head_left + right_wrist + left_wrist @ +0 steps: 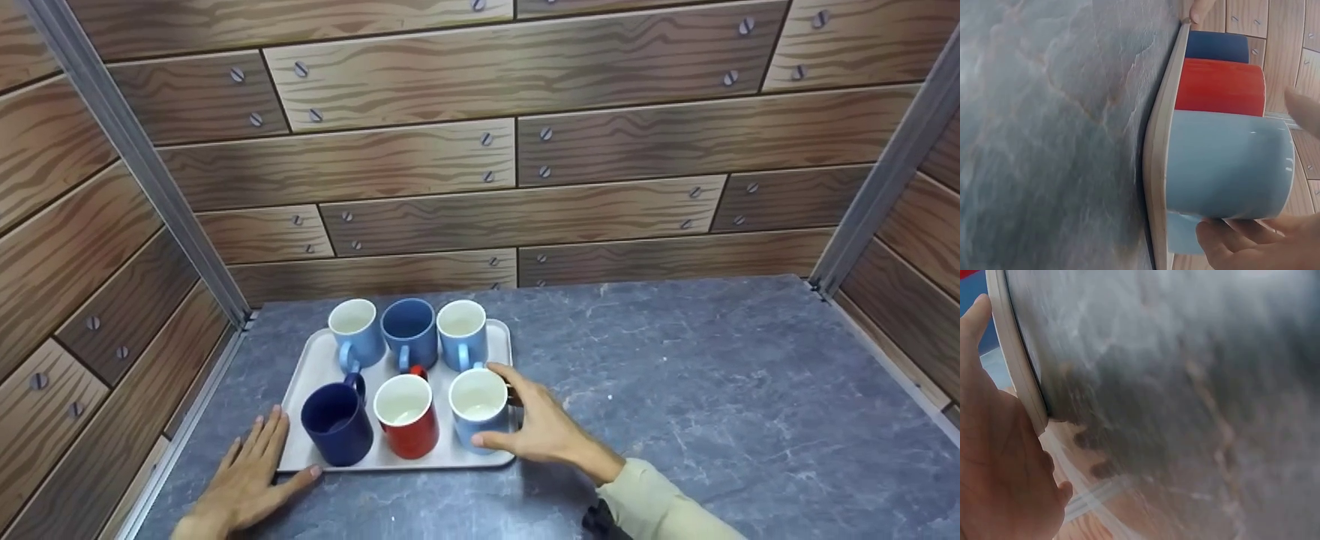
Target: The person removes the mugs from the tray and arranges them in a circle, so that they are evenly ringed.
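Note:
A pale grey tray [319, 352] carries mugs in two rows. My right hand [541, 420] is around the front-right light blue mug [478, 412]. Its fingers [1224, 239] curl against the mug's right side; the thumb extends before it, showing a gap from the wall in the right wrist view. My left hand [251, 480] lies with straight fingers along the tray's left edge, thumb at the front-left corner. The red mug [411, 435] stands front middle and the dark navy mug [341, 427] front left. All stand upright.
Behind stand a light blue mug [358, 337] at left, a blue mug [410, 337] in the middle and another light blue mug [463, 341] at right. The grey marbled table [697, 405] meets wood-print walls [420, 225] joined by metal corner posts [150, 165].

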`<state>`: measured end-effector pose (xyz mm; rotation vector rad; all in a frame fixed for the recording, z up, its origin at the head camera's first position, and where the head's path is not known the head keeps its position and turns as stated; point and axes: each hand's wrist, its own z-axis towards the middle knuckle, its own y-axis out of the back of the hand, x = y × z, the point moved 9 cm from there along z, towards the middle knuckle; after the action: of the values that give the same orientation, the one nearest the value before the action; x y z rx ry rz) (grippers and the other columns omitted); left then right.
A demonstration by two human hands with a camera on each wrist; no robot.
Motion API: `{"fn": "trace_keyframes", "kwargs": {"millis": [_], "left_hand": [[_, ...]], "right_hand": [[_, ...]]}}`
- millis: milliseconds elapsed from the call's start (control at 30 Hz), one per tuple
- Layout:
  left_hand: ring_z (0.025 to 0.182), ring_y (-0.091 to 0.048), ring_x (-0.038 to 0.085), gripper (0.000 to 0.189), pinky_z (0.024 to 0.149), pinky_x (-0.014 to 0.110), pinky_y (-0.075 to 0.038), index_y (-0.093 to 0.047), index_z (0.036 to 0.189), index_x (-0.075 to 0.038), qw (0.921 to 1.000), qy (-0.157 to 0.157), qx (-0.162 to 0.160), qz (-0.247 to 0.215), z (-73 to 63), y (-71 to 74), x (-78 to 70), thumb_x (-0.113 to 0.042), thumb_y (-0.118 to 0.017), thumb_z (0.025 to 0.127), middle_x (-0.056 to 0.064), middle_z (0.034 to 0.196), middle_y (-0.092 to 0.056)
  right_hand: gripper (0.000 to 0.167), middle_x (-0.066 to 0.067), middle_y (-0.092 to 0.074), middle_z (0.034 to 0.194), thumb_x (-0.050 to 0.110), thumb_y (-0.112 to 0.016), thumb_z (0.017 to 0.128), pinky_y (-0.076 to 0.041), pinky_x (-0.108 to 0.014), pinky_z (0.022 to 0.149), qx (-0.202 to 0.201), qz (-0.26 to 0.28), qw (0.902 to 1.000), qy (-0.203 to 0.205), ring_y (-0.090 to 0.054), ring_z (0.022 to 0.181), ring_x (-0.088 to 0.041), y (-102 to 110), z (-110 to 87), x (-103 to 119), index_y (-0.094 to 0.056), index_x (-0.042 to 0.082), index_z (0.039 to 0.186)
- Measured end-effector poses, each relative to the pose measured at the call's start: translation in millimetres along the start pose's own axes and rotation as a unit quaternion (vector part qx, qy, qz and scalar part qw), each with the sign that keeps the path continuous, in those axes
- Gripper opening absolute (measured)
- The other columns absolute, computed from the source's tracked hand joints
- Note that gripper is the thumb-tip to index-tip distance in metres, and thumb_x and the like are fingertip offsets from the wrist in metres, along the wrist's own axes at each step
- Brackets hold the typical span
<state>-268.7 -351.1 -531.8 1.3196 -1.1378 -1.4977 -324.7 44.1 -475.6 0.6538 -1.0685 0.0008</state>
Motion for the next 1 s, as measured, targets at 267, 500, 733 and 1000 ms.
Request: {"fn": "trace_keyframes", "kwargs": {"millis": [267, 500, 733, 1000], "left_hand": [[0.161, -0.019, 0.050, 0.110, 0.127, 0.074, -0.017, -0.026, 0.166, 0.004, 1.0000, -0.005, 0.002, 0.002, 10.7, 4.0, 0.8, -0.072, -0.062, 0.096, 0.024, 0.176, -0.019], [0.161, -0.021, 0.050, 0.113, 0.127, 0.073, -0.017, -0.028, 0.166, 0.005, 1.0000, -0.004, -0.002, 0.009, 5.4, -0.6, 5.6, -0.073, -0.065, 0.093, 0.025, 0.175, -0.022], [0.159, -0.029, 0.049, 0.112, 0.127, 0.069, -0.023, -0.032, 0.163, 0.009, 0.9990, -0.030, -0.029, 0.015, 3.5, 1.5, 4.0, -0.069, -0.069, 0.092, 0.027, 0.173, -0.028], [0.158, -0.031, 0.048, 0.111, 0.127, 0.068, -0.023, -0.034, 0.162, 0.009, 0.9980, -0.037, -0.041, 0.031, 5.2, 3.4, 0.8, -0.070, -0.068, 0.092, 0.027, 0.172, -0.031]], "right_hand": [[0.100, -0.016, -0.071, 0.132, 0.031, -0.098, 0.076, -0.055, -0.052, 0.107, -0.020, 0.000, 0.9998, -0.008, -0.069, 0.120, -0.034, 1, 6.2, -6, -0.047, -0.002, 0.155], [0.092, -0.016, -0.070, 0.131, 0.019, -0.100, 0.074, -0.055, -0.044, 0.108, -0.006, 0.064, 0.9978, -0.014, -0.068, 0.119, -0.034, -8, 8.5, -12, -0.052, 0.001, 0.151], [0.088, -0.014, -0.073, 0.127, 0.016, -0.100, 0.072, -0.055, -0.030, 0.102, -0.017, 0.088, 0.9959, -0.010, -0.070, 0.113, -0.029, -9, 9.0, -14, -0.057, 0.001, 0.148], [0.088, -0.014, -0.074, 0.126, 0.015, -0.101, 0.069, -0.056, -0.030, 0.101, -0.034, 0.094, 0.9949, -0.017, -0.071, 0.112, -0.030, -7, 9.2, -17, -0.059, 0.002, 0.146]]}}
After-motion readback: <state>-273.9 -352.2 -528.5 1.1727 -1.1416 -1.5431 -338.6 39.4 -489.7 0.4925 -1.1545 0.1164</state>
